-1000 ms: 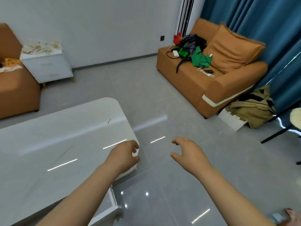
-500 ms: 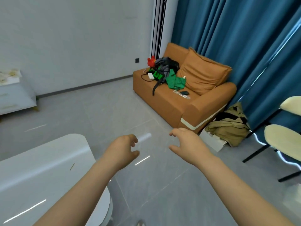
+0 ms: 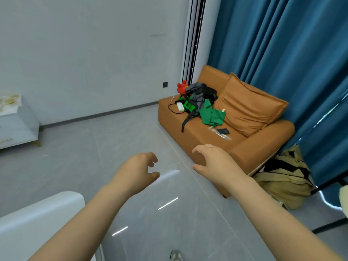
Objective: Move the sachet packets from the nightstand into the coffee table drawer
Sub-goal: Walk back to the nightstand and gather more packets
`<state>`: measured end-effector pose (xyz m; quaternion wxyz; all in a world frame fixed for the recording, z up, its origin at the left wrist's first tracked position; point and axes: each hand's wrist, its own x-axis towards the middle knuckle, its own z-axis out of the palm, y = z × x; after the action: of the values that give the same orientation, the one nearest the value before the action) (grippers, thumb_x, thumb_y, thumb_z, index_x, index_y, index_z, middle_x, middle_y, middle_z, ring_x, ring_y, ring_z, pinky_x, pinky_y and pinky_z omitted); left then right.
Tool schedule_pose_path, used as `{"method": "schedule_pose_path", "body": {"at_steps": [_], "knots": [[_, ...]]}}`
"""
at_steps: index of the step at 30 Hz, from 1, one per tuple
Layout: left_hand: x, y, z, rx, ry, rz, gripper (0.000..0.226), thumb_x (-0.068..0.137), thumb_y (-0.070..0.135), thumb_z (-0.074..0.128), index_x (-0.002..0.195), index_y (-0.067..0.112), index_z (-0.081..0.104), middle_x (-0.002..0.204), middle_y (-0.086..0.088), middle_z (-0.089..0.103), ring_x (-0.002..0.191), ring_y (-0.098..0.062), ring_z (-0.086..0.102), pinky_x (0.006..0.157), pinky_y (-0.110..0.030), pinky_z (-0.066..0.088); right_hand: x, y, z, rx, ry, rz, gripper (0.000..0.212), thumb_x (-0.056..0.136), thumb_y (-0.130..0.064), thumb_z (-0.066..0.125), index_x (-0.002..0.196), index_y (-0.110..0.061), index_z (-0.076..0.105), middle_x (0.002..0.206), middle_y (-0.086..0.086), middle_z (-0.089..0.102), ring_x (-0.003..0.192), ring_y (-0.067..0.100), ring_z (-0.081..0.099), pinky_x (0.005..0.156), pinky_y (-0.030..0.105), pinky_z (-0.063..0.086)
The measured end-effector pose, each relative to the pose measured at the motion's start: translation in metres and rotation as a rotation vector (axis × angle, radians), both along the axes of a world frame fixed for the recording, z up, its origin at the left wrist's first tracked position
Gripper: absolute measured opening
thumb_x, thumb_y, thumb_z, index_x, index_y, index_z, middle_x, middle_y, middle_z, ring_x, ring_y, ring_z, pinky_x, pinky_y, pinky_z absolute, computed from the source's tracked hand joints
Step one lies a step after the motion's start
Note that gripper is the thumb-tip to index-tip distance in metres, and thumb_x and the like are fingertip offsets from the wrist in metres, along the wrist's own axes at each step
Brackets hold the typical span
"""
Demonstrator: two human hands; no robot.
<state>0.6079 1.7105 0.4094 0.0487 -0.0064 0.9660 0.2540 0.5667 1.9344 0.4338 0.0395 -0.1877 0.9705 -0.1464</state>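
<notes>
Two bare forearms reach forward over a grey tiled floor (image 3: 113, 147), seen from a camera worn on the person's head. The left hand (image 3: 135, 174) and the right hand (image 3: 214, 162) hang in the air a little apart, palms down. Both are empty: the fingers (image 3: 153, 158) are loosely curled and relaxed, grasping nothing.

At the far left edge stands the pale nightstand (image 3: 17, 127), well apart from both hands. On its top lies a scatter of pale, yellowish shapes, most likely the sachet packets (image 3: 8, 101), though they are blurred and cut off by the edge of the view. At lower left the rounded corner of the coffee table (image 3: 37, 215) shows its glossy white worktop (image 3: 62, 201). Its drawer is out of sight, so whether any packets already lie in it cannot be told.

Straight ahead is an orange sofa (image 3: 207, 140) heaped with green clothing (image 3: 212, 113) and a dark bag (image 3: 201, 95), against blue curtains (image 3: 273, 44).

By the look of it, the carrying is far from done. Packets remain on the nightstand, nothing is in hand, and the view faces the sofa rather than the nightstand. What is left is to walk across, pick the packets up and bring them back to the drawer.
</notes>
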Motion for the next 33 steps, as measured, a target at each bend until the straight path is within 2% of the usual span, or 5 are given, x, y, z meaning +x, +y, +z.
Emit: {"method": "schedule_pose_path", "body": {"at_steps": [6, 13, 21, 33], "knots": [[-0.087, -0.021, 0.007, 0.015, -0.023, 0.147, 0.037, 0.085, 0.033, 0.065, 0.12, 0.026, 0.055, 0.114, 0.009, 0.061, 0.102, -0.013, 0.058, 0.088, -0.029, 0.049, -0.118, -0.031, 0.006, -0.021, 0.011, 0.141, 0.045, 0.087, -0.034, 0.062, 0.129, -0.022, 0.053, 0.127, -0.003, 0.055, 0.113, 0.014, 0.054, 0.09, 0.027, 0.044], [-0.154, -0.086, 0.005, 0.021, -0.039, 0.369, 0.038, 0.083, 0.035, 0.067, 0.118, 0.026, 0.056, 0.112, 0.009, 0.062, 0.096, -0.012, 0.06, 0.088, -0.031, 0.05, -0.229, -0.116, 0.007, -0.009, -0.028, 0.368, 0.047, 0.09, -0.032, 0.059, 0.135, -0.02, 0.049, 0.135, -0.002, 0.053, 0.122, 0.015, 0.05, 0.099, 0.029, 0.042], [-0.214, -0.216, 0.004, 0.009, -0.01, 0.572, 0.039, 0.084, 0.036, 0.066, 0.12, 0.026, 0.055, 0.114, 0.009, 0.062, 0.1, -0.011, 0.06, 0.088, -0.031, 0.05, -0.319, -0.277, 0.004, -0.019, -0.022, 0.56, 0.046, 0.09, -0.033, 0.059, 0.134, -0.02, 0.049, 0.136, -0.003, 0.052, 0.124, 0.016, 0.049, 0.102, 0.032, 0.041], [-0.313, -0.426, 0.03, -0.037, 0.001, 0.701, 0.039, 0.084, 0.037, 0.066, 0.121, 0.027, 0.055, 0.115, 0.01, 0.061, 0.1, -0.012, 0.058, 0.087, -0.032, 0.05, -0.438, -0.504, 0.016, -0.013, -0.018, 0.677, 0.046, 0.088, -0.033, 0.06, 0.132, -0.02, 0.051, 0.133, -0.001, 0.054, 0.122, 0.017, 0.05, 0.102, 0.032, 0.041]]}}
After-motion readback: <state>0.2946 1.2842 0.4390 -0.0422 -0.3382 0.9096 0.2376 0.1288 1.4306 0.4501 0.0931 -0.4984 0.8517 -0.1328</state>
